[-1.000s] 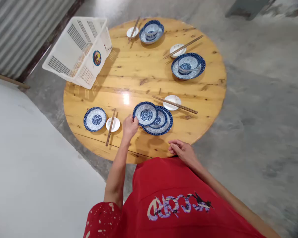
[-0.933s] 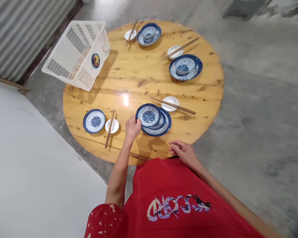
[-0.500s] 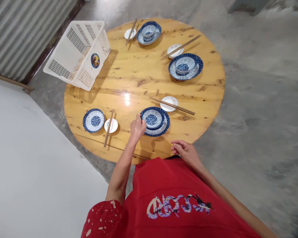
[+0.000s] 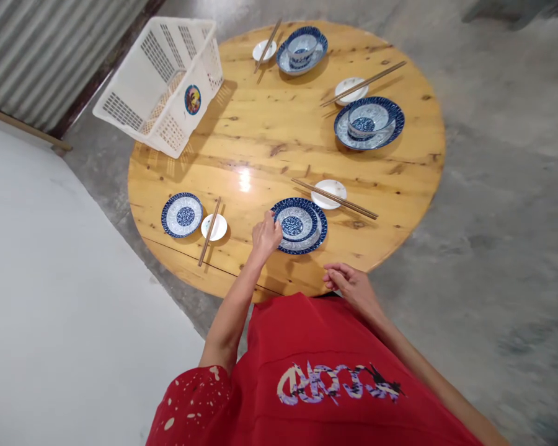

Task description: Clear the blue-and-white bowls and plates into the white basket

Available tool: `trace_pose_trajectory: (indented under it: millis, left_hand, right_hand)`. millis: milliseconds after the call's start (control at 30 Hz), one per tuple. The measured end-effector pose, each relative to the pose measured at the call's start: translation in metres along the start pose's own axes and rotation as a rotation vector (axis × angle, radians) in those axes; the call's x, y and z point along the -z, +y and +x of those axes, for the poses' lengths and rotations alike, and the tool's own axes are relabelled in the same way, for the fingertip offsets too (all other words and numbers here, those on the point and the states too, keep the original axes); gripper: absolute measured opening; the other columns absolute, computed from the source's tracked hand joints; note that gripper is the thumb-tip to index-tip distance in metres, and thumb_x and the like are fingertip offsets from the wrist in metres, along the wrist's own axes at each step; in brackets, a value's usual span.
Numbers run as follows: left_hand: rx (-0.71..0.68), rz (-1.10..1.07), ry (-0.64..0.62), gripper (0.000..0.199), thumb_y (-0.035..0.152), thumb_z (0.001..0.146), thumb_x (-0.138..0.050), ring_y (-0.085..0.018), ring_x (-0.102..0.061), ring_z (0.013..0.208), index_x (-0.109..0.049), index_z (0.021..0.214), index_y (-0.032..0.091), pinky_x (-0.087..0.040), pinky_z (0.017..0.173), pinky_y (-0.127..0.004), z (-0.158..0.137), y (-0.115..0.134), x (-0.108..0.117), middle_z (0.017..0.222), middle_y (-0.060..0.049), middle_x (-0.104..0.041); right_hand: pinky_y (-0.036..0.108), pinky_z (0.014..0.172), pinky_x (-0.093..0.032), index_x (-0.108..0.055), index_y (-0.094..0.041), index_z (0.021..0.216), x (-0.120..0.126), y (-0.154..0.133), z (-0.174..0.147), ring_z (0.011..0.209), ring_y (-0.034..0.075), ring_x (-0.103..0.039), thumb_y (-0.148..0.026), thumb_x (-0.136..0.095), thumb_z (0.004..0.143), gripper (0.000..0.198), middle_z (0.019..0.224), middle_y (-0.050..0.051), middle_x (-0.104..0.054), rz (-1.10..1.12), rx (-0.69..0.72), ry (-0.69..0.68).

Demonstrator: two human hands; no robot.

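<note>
My left hand [image 4: 266,236] grips the left rim of a small blue-and-white bowl [image 4: 296,221]. The bowl rests centred on a larger blue-patterned plate [image 4: 318,236] near the front edge of the round wooden table [image 4: 260,148]. My right hand [image 4: 351,285] hovers at the table's front edge with its fingers loosely curled and nothing in it. A small white saucer [image 4: 328,193] with a pair of chopsticks [image 4: 353,207] across it lies just behind the plate.
At the front left lie a blue plate [image 4: 182,214], a white saucer [image 4: 214,227] and chopsticks [image 4: 209,231]. Two more plate-and-bowl settings [image 4: 369,122] [image 4: 302,49] stand at the back. A white plastic basket [image 4: 162,83] overhangs the table's left edge. Concrete floor surrounds the table.
My left hand slid the small bowl rightward from overhanging the plate's left rim to its centre. My right hand stayed put. The view shifted slightly.
</note>
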State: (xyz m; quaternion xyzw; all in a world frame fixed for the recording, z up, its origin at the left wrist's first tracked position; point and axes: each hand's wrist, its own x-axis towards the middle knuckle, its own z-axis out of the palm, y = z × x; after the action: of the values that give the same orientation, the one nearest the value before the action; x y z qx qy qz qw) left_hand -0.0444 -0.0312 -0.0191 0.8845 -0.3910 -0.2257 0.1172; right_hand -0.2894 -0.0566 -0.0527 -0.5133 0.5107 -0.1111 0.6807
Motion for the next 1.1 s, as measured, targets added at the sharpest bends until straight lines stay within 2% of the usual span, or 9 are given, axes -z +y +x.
trace_pose_trajectory:
  millis: [267, 400, 567, 667, 733, 800, 900, 1100]
  left_hand:
    - [0.055, -0.059, -0.031, 0.041, 0.027, 0.097, -0.044, -0.028, -0.068, 0.111, -0.054, 0.135, 0.017, -0.048, 0.095, -0.037, 0.0, -0.003, -0.005, 0.112, -0.013, -0.074]
    - [0.08, -0.137, -0.053, 0.045, 0.035, 0.097, -0.048, -0.028, -0.066, 0.115, -0.053, 0.138, 0.019, -0.048, 0.097, -0.037, 0.001, -0.008, -0.007, 0.119, -0.012, -0.072]
    - [0.117, -0.277, 0.009, 0.048, 0.045, 0.097, -0.051, -0.028, -0.068, 0.11, -0.056, 0.137, 0.018, -0.049, 0.096, -0.037, -0.011, -0.026, -0.004, 0.106, -0.011, -0.076]
    - [0.159, -0.361, 0.11, 0.039, 0.037, 0.097, -0.051, -0.023, -0.07, 0.1, -0.062, 0.13, 0.019, -0.049, 0.092, -0.032, -0.032, -0.048, 0.001, 0.092, -0.008, -0.077]
    - [0.231, -0.41, 0.204, 0.035, 0.031, 0.095, -0.05, -0.02, -0.071, 0.086, -0.065, 0.124, 0.018, -0.05, 0.084, -0.03, -0.051, -0.068, 0.003, 0.082, -0.006, -0.074]
    - [0.298, -0.49, 0.296, 0.034, 0.031, 0.094, -0.048, -0.019, -0.068, 0.072, -0.067, 0.119, 0.017, -0.051, 0.075, -0.029, -0.072, -0.091, 0.003, 0.071, -0.003, -0.07]
    - [0.398, -0.612, 0.411, 0.035, 0.036, 0.091, -0.047, -0.017, -0.063, 0.061, -0.067, 0.113, 0.018, -0.05, 0.067, -0.028, -0.104, -0.123, 0.0, 0.061, 0.001, -0.062]
    - [0.606, -0.691, 0.601, 0.039, 0.043, 0.087, -0.046, -0.015, -0.057, 0.055, -0.068, 0.108, 0.018, -0.048, 0.06, -0.026, -0.161, -0.159, -0.019, 0.056, 0.004, -0.057]
  right_hand:
    - [0.031, 0.058, -0.055, -0.067, -0.022, 0.091, 0.002, 0.003, -0.003, 0.059, 0.019, -0.065, -0.051, -0.066, 0.069, 0.036, 0.07, 0.004, -0.071, -0.071, 0.004, 0.017]
    - [0.032, 0.059, -0.057, -0.068, -0.021, 0.093, 0.004, 0.009, -0.001, 0.062, 0.02, -0.067, -0.051, -0.068, 0.07, 0.038, 0.074, 0.005, -0.072, -0.117, 0.01, -0.018]
    - [0.028, 0.057, -0.056, -0.069, -0.019, 0.095, 0.0, -0.003, 0.01, 0.061, 0.017, -0.066, -0.052, -0.071, 0.071, 0.041, 0.076, 0.005, -0.072, -0.115, 0.067, 0.028]
    - [0.027, 0.057, -0.056, -0.067, -0.017, 0.098, -0.008, -0.022, 0.022, 0.058, 0.015, -0.064, -0.054, -0.07, 0.075, 0.043, 0.081, 0.006, -0.073, -0.113, 0.15, 0.107]
    - [0.027, 0.054, -0.056, -0.065, -0.017, 0.099, -0.013, -0.036, 0.035, 0.056, 0.015, -0.064, -0.056, -0.07, 0.076, 0.046, 0.08, 0.006, -0.073, -0.096, 0.164, 0.131]
    - [0.028, 0.051, -0.055, -0.063, -0.017, 0.1, -0.018, -0.046, 0.05, 0.054, 0.016, -0.064, -0.056, -0.071, 0.076, 0.047, 0.078, 0.005, -0.072, -0.075, 0.147, 0.115]
    - [0.029, 0.048, -0.054, -0.062, -0.017, 0.097, -0.025, -0.055, 0.069, 0.054, 0.019, -0.066, -0.053, -0.07, 0.079, 0.041, 0.075, 0.006, -0.07, -0.088, 0.12, 0.064]
    - [0.031, 0.044, -0.053, -0.054, -0.023, 0.082, -0.042, -0.053, 0.09, 0.055, 0.023, -0.066, -0.046, -0.072, 0.08, 0.03, 0.06, 0.003, -0.064, -0.066, 0.046, 0.008]
